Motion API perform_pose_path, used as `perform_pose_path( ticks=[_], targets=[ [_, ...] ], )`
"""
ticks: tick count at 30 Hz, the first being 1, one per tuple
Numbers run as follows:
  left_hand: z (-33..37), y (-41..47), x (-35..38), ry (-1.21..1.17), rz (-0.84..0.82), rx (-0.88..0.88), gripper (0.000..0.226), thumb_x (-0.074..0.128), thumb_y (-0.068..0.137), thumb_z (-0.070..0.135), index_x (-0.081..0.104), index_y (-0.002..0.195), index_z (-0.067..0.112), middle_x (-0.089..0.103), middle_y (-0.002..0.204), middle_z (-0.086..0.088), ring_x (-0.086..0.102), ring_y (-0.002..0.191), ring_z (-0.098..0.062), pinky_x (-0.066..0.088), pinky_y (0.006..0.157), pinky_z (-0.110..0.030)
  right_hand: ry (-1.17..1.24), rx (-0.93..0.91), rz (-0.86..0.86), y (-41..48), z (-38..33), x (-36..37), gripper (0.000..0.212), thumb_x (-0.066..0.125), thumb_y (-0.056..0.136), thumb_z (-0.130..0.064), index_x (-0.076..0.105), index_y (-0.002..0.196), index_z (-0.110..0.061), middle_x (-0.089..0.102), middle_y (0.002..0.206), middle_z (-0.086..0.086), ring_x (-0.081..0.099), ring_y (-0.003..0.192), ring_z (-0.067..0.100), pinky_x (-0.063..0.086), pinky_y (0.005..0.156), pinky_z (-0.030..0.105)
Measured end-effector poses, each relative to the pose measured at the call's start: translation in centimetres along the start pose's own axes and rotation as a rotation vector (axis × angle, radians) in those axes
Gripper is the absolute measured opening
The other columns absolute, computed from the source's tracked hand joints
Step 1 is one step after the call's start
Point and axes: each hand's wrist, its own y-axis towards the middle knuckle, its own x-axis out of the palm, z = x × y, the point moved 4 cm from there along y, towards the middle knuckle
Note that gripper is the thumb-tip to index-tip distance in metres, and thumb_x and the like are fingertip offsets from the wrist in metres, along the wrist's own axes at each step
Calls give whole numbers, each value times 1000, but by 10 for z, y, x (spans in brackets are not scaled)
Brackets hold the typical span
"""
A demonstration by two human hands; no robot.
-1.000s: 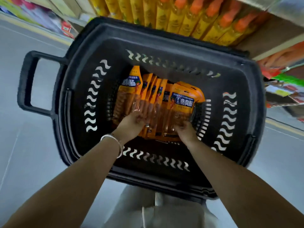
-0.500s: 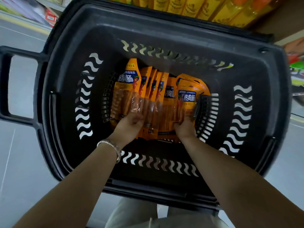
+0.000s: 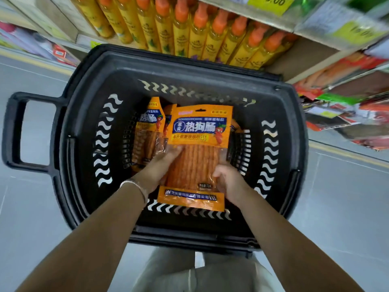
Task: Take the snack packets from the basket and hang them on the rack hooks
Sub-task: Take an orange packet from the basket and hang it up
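The left hand (image 3: 160, 167) and right hand (image 3: 228, 182) each grip a side of one orange snack packet (image 3: 197, 148), face up inside the black basket (image 3: 189, 62). More packets (image 3: 147, 131) stand behind it, maybe touching it. Yellow bottles (image 3: 189, 28) line the shelf (image 3: 311, 57) beyond.

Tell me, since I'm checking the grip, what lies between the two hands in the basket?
In the head view, one orange snack packet fills the gap; left hand and right hand hold its sides.
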Motion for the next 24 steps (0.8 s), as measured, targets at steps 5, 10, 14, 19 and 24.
perform_pose_path(
  ticks=[5,10,14,19,24],
  targets=[
    [-7,11,-32,-40,240,114,29,73,73,50,69,97,33,73,101,0,69,95,-27,55,80,-45,23,-78,-15,21,4,-2,32,41,89,-5,55,114,-18,65,101,1,61,94,16,48,78,29],
    [-19,13,-65,267,547,164,16,57,89,39,63,104,35,68,92,10,65,83,-11,52,68,-26,-261,3,432,73,31,-43,32,36,99,-27,58,108,-5,63,112,20,60,100,36,47,93,51],
    [-26,23,-70,218,647,159,14,57,90,38,57,103,34,63,86,16,63,63,0,45,45,-14,-357,-21,520,108,42,-57,32,43,97,-30,59,115,-9,66,101,13,62,81,27,49,68,34],
    [-29,40,-64,278,592,171,9,57,89,41,58,93,48,62,81,26,60,72,8,41,54,-7,-589,-75,454,153,41,-43,87,62,79,-60,28,146,-16,31,151,9,33,137,30,33,110,44],
    [-34,50,-66,299,582,168,30,57,90,41,58,118,33,64,106,13,60,92,-5,43,69,-17,-705,-56,401,170,44,-30,109,68,73,-61,8,150,-14,16,157,10,23,142,30,28,113,42]
  ],
)
